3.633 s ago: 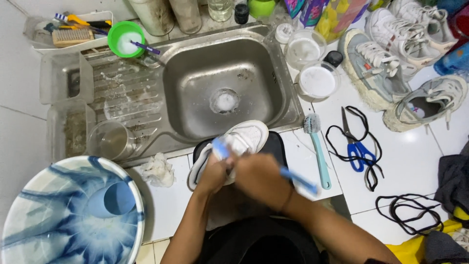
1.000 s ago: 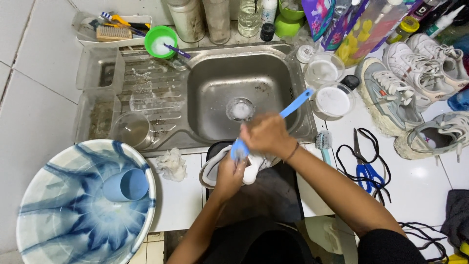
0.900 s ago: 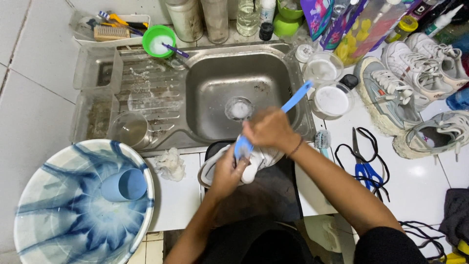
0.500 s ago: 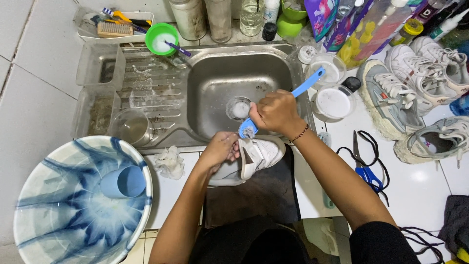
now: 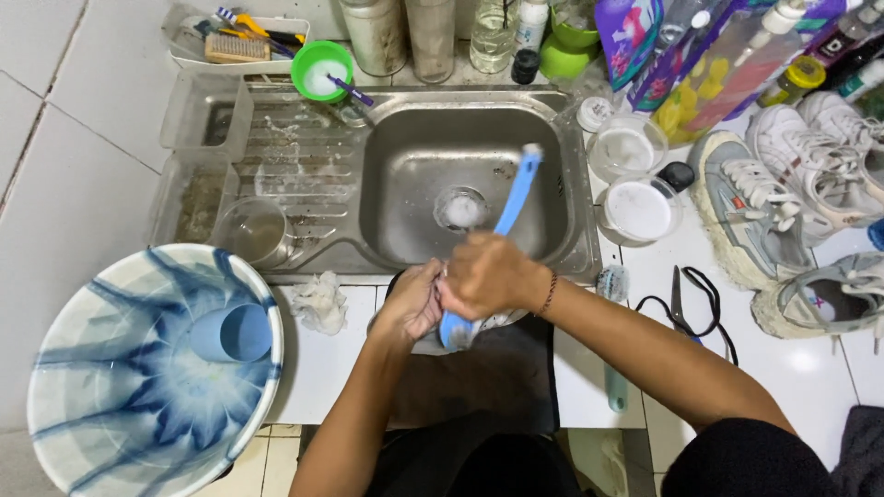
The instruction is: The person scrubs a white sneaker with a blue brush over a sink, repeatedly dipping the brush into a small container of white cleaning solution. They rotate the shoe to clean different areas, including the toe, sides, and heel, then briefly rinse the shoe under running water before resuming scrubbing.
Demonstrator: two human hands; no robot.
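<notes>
I see a steel sink (image 5: 552, 230), brushed metal with a dull wet sheen, its drainboard ribbed. The brush (image 5: 508, 207) in my right hand (image 5: 488, 276) looks like smooth blue plastic, slightly glossy. The shoe (image 5: 479, 327) under my left hand (image 5: 410, 304) shows white, matt cloth (mostly hidden). The counter tiles (image 5: 810, 368) are glossy white ceramic. The big basin (image 5: 74, 405) is shiny marbled blue-and-white plastic. A crumpled rag (image 5: 319, 302) looks soft and rough.
</notes>
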